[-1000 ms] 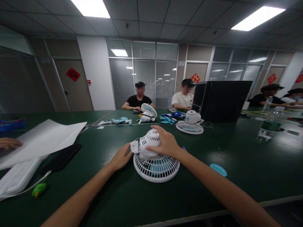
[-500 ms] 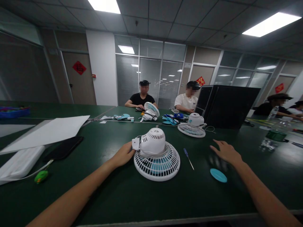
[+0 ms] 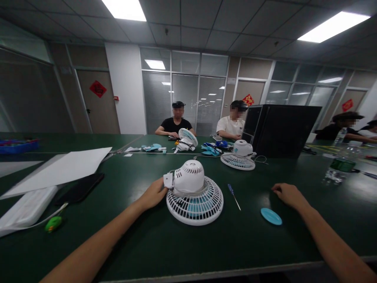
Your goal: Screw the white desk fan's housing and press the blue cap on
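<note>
In the head view a white desk fan (image 3: 190, 179) lies face down on the green table, its grille (image 3: 203, 214) flat on the surface and the rounded motor housing on top. Pale blue blades show through the bars. My left hand (image 3: 153, 193) grips the white bracket (image 3: 168, 181) at the fan's left side; its fingertips are partly hidden behind it. My right hand (image 3: 290, 195) rests on the table with its fingers curled in and nothing visible in them. A light blue disc (image 3: 271, 216) lies just left of its wrist. Between fan and disc lies a screwdriver (image 3: 233, 196) with a blue handle.
Another face-down fan (image 3: 240, 155) stands farther back beside a black computer case (image 3: 284, 129). Papers (image 3: 70, 167), a black pouch (image 3: 81, 188) and a white box (image 3: 29, 208) are at left. A water bottle (image 3: 340, 167) stands at right. Two people sit across the table.
My right hand has let go of the fan's housing, moved right and come down on the table, its fingers curling. The screwdriver came into sight. My left hand stays at the bracket.
</note>
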{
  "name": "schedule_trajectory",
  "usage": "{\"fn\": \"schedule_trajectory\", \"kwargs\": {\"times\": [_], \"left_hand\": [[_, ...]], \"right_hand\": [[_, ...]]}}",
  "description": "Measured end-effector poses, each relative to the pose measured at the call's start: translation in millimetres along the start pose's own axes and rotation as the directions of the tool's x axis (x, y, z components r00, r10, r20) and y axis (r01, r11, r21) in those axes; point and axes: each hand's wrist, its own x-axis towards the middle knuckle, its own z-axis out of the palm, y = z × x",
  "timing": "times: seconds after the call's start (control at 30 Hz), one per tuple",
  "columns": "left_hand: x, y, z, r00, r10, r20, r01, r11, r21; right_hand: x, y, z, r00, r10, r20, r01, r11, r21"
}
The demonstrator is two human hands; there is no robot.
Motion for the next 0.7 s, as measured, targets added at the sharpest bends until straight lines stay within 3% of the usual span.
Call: {"fn": "schedule_trajectory", "kwargs": {"times": [0.2, 0.33, 0.43, 0.5, 0.7], "left_hand": [[1.0, -5.3, -4.8, 0.992, -0.104, -0.065, 0.097, 0.990, -0.107], [-1.6, -2.0, -6.6, 0.996, -0.055, -0.075, 0.032, 0.959, -0.282], [-4.1, 10.4, -6.6, 0.992, -0.018, -0.124, -0.022, 0.948, -0.318], [-5.8, 22.4, -7.1, 0.983, -0.008, -0.182, -0.036, 0.970, -0.241], [-10.9, 47.3, -10.7, 0.973, 0.133, -0.188, -0.155, 0.982, -0.107]], "right_hand": [[-5.4, -17.6, -6.5, 0.998, -0.050, -0.043, 0.052, 0.998, 0.028], [-10.1, -51.4, -14.4, 0.975, -0.116, -0.189, 0.143, 0.980, 0.136], [-17.8, -90.2, -22.3, 0.952, -0.171, -0.253, 0.232, 0.945, 0.233], [-25.6, -121.1, -29.5, 0.927, -0.235, -0.293, 0.320, 0.902, 0.289], [-55.3, -220.8, -60.6, 0.810, -0.478, -0.340, 0.586, 0.678, 0.444]]}}
